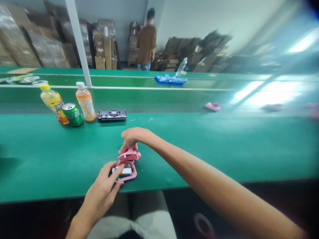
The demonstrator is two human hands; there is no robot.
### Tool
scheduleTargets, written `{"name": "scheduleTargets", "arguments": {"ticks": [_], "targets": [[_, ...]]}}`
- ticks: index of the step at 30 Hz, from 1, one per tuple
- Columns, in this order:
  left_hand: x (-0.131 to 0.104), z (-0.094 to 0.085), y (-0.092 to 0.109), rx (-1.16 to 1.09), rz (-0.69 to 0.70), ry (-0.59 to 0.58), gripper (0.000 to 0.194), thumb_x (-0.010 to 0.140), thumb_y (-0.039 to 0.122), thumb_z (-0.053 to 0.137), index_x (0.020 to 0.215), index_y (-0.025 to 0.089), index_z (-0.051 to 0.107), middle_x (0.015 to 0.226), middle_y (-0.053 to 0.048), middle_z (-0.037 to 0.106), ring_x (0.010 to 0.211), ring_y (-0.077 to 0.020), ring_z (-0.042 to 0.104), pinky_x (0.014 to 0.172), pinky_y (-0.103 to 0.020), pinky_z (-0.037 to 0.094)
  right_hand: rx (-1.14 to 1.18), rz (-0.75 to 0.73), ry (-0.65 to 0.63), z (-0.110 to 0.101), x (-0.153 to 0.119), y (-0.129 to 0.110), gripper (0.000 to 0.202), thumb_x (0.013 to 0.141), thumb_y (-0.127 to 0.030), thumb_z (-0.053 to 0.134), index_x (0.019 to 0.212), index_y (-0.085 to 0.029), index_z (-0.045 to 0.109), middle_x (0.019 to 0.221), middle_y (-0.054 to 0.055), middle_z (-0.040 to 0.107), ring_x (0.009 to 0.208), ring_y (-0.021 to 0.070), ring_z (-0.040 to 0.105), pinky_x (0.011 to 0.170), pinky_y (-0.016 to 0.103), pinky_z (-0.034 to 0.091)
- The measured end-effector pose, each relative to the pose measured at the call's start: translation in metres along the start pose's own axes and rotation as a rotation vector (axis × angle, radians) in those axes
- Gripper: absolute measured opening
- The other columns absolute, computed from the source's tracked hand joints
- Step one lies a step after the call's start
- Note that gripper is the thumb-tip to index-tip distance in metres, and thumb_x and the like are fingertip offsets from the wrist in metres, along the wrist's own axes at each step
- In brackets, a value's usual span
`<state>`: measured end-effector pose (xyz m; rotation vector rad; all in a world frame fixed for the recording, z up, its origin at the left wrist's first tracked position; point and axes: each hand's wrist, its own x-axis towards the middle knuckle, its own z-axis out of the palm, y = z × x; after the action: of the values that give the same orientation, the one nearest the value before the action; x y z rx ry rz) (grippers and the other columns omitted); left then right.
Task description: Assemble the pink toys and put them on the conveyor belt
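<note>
A pink plastic housing (135, 173) lies near the front edge of the green table, with a circuit board and a white-labelled part inside it. My left hand (104, 182) is closed on its left side, a fingertip over the parts inside and the thumb at the lower rim. Just beyond, my right hand (131, 137) reaches over from the right and grips a second pink shell piece (129, 154), tilted above the housing's far edge. Whether the two pink pieces touch is hard to tell. The right fingertips are partly hidden behind the wrist and the piece.
A yellow-capped bottle (53, 103), a green can (72, 114), an orange drink bottle (86, 102) and a dark flat device (112, 115) stand beyond my hands. Farther back are a pink piece (212, 106) and a blue tray (170, 79). A person (147, 43) stands by stacked cartons.
</note>
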<state>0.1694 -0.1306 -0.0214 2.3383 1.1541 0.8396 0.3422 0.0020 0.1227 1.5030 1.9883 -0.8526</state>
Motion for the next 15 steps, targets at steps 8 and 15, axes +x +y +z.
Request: {"name": "scheduleTargets", "arguments": {"ticks": [8, 15], "targets": [[0.023, -0.007, 0.007, -0.672, -0.313, 0.299, 0.039, 0.103, 0.048, 0.049, 0.138, 0.03, 0.054, 0.137, -0.005, 0.065, 0.127, -0.0304, 0.064, 0.107, -0.042, 0.055, 0.284, -0.571, 0.517, 0.017, -0.042, 0.037, 0.024, 0.094, -0.025, 0.068, 0.115, -0.016, 0.076, 0.11, 0.004, 0.078, 0.096, 0.0166, 0.068, 0.08, 0.023, 0.047], [0.053, 0.002, 0.016, -0.972, -0.406, 0.383, 0.07, 0.099, 0.06, 0.054, 0.159, 0.028, 0.034, 0.159, -0.011, 0.047, 0.149, -0.0312, 0.042, 0.125, -0.047, 0.032, 0.193, -0.717, 0.521, 0.007, -0.057, 0.033, 0.028, 0.098, -0.02, 0.065, 0.123, -0.012, 0.074, 0.107, 0.007, 0.079, 0.089, 0.0158, 0.069, 0.076, 0.023, 0.047]]}}
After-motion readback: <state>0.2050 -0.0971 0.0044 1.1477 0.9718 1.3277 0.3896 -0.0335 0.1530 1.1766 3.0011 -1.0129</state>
